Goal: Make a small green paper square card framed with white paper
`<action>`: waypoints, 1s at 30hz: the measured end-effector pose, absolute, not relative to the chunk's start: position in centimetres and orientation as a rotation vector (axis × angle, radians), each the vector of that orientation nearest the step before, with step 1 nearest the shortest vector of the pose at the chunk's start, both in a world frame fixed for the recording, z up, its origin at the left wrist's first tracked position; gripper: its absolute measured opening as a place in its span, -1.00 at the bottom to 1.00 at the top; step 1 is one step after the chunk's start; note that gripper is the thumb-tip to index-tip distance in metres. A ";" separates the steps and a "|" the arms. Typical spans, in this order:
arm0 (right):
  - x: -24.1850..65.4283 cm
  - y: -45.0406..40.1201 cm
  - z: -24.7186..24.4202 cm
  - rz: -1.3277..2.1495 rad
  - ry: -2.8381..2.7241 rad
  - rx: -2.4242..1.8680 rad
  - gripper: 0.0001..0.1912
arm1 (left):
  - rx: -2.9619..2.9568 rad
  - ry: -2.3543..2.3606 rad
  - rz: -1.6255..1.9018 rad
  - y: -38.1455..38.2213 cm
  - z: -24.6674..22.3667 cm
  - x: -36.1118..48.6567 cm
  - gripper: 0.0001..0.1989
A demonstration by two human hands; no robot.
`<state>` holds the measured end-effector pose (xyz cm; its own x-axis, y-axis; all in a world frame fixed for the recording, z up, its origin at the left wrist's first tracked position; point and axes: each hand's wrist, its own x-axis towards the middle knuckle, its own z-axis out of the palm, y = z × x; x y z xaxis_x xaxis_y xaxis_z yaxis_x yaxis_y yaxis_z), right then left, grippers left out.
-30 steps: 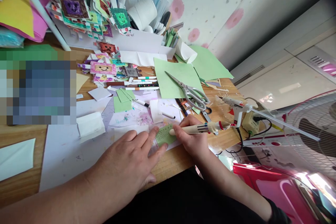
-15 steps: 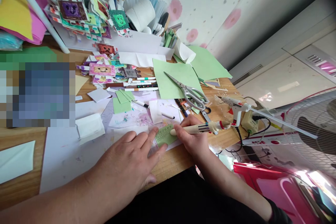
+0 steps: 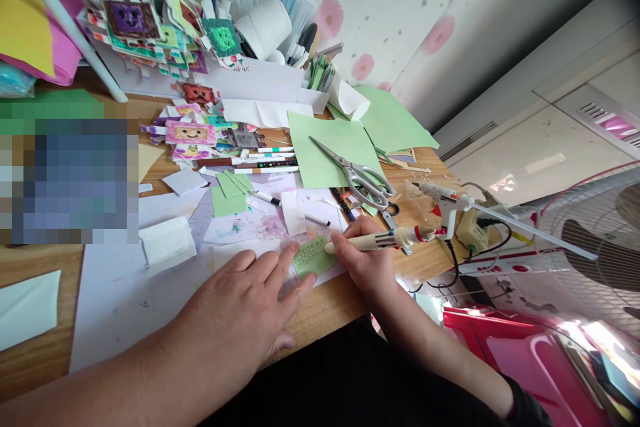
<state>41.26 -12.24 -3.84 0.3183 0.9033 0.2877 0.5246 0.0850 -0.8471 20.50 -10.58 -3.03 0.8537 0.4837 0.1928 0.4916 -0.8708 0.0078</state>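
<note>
Green card (image 3: pixel 323 267), part-filled with small circles, lies close to the near edge of the tabletop (image 3: pixel 330 310), parted fingers of the left hand (image 3: pixel 250 300) bracing it, probably against sliding, while the right hand (image 3: pixel 369 263), clamped around a thick pen (image 3: pixel 375 241), steadies the tip there.

A flowered wall (image 3: pixel 385 27) backs the wooden table (image 3: pixel 333 310) near pale cabinetry (image 3: pixel 520 153)

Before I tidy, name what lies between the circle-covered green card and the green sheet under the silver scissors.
Head view: a black-ended white marker on pale paper, with a white paper strip beside it.
</note>
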 end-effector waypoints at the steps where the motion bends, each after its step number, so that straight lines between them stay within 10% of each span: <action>1: 41.3 -12.2 -3.8 0.471 -1.335 -1.569 -0.72 | -2.980 -0.790 -0.292 -10.6 -3.0 20.5 -0.33; 30: 38.9 -13.5 -3.6 0.705 -1.498 -1.506 -0.71 | -3.042 -0.767 -0.199 -10.6 -2.1 20.4 -0.50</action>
<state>38.89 -13.54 -3.58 0.1142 0.9765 0.1826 0.4819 0.1063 -0.8697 20.40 -10.63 -2.12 0.8728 0.4726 0.1217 0.4723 -0.8808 0.0328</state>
